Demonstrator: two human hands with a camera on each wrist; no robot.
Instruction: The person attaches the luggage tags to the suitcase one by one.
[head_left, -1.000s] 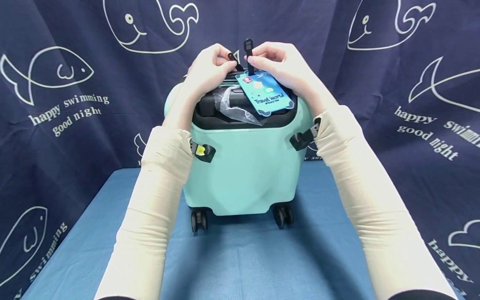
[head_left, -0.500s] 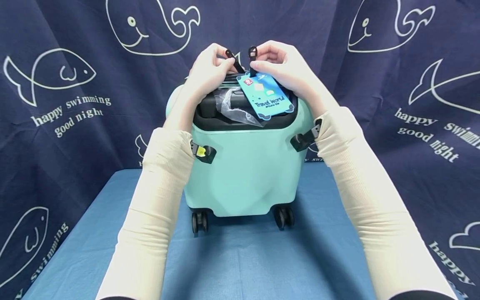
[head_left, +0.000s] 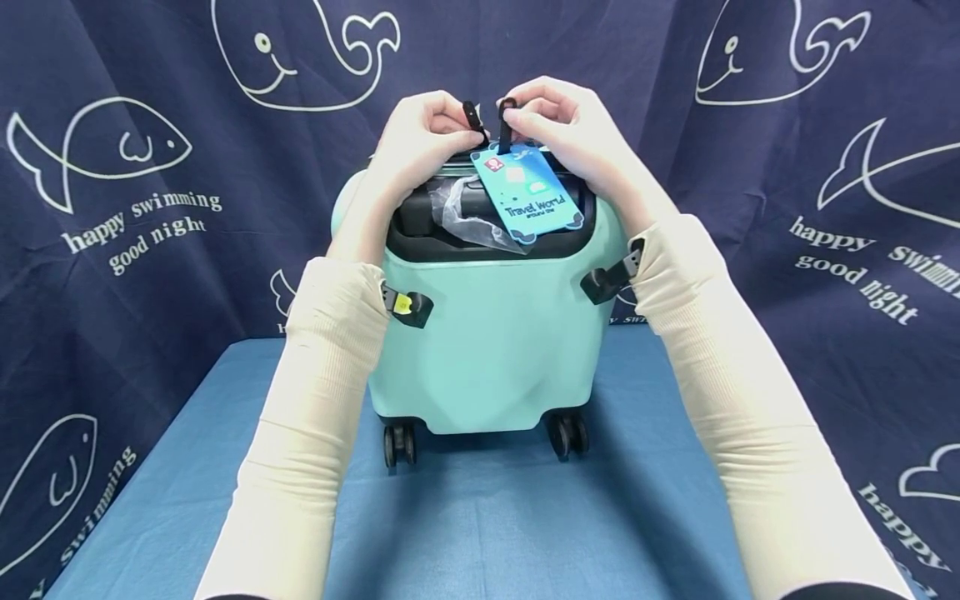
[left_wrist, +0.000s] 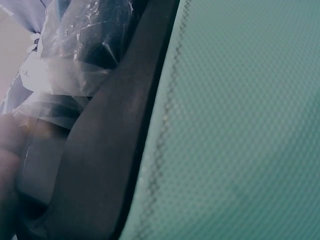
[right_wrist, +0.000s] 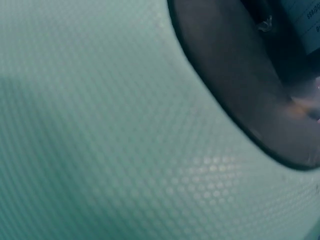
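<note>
A mint-green suitcase stands upright on its wheels. At its top a blue luggage tag reading "Travel World" hangs from a black strap. My left hand pinches one part of the strap, whose tip sticks up beyond the fingers. With thumb and fingers, my right hand pinches the other upright part of the strap, just above the tag. How the strap passes round the top handle is hidden. In the right wrist view a printed corner of the tag shows; the left wrist view shows only blurred fingers.
Crumpled clear plastic film lies in the black recess on top of the suitcase. Blue cloth covers the table. A navy curtain with white fish drawings hangs behind and at both sides.
The strap part in my right hand has first shifted right and lowered, and now its top bends over. The left strap tip has moved slightly right, toward the other. The tag has swung slightly.
</note>
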